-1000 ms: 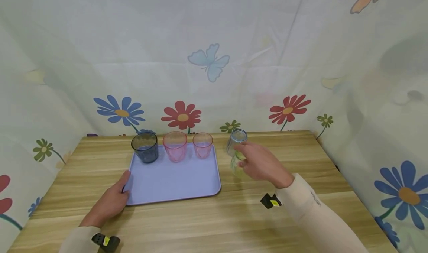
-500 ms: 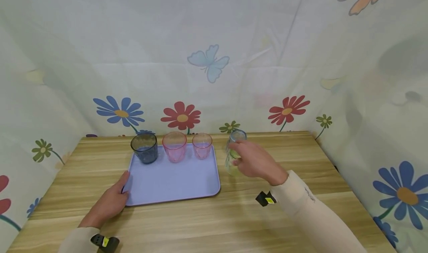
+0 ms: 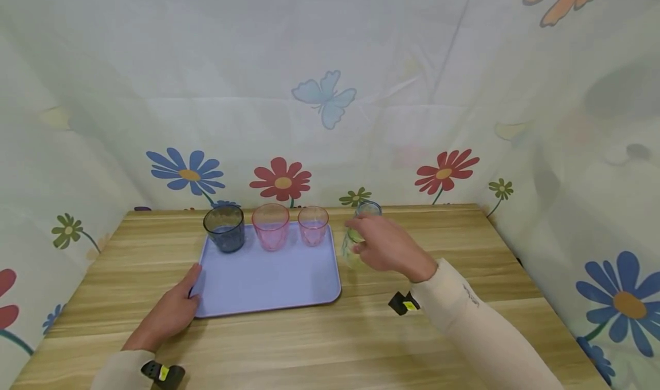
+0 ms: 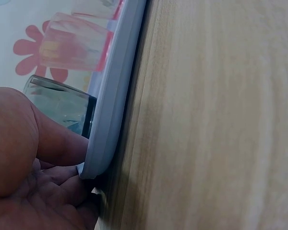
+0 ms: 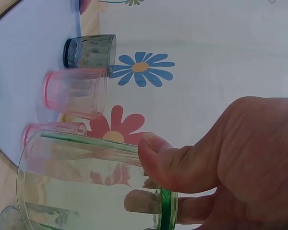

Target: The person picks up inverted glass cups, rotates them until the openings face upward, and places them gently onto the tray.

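- Pinching green-tinted clear glass tumbler (image 5: 89, 184), right hand (image 3: 388, 243)
- Gripping lavender rectangular plastic tray (image 3: 268, 281), left hand (image 3: 169, 310)
- Could clip small pink glass cup (image 3: 313, 229) if carried low

In the head view, the right grip (image 3: 392, 247) covers part of the green glass (image 3: 352, 253) and the lower part of the blue glass (image 3: 368, 208) behind it, while the tray (image 3: 270, 278) hides most of the left grip's (image 3: 170, 312) fingers. The right wrist view cuts off the green glass below; the left wrist view crops the small pink glass (image 4: 96, 8). The sleeve's mark (image 3: 470, 295) is too small to read.
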Tool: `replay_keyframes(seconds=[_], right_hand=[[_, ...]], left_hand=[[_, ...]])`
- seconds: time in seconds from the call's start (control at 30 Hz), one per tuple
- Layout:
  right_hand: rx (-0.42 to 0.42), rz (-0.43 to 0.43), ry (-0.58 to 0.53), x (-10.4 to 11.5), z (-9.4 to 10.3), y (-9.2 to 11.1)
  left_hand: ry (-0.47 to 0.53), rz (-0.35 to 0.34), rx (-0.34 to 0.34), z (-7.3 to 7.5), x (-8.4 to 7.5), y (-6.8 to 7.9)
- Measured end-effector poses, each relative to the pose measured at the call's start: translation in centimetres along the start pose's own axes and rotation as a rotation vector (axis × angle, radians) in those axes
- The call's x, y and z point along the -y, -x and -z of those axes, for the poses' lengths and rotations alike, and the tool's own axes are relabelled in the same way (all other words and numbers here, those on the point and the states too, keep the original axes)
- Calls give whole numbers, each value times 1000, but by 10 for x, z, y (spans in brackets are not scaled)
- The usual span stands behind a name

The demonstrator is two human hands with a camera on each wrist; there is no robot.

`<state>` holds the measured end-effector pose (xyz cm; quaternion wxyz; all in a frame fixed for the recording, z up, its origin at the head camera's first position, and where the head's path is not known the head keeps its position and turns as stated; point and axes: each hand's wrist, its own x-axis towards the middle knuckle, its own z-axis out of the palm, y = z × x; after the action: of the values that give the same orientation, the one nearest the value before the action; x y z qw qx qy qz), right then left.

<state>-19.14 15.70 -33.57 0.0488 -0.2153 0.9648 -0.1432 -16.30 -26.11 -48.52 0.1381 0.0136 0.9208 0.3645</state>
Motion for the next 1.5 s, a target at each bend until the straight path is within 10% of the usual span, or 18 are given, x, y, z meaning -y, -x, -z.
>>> replay_keyframes(seconds=[1.5], right_hand=[[26, 82, 43, 32, 4, -18]], left_hand=[[0, 7, -3, -1, 3, -1]])
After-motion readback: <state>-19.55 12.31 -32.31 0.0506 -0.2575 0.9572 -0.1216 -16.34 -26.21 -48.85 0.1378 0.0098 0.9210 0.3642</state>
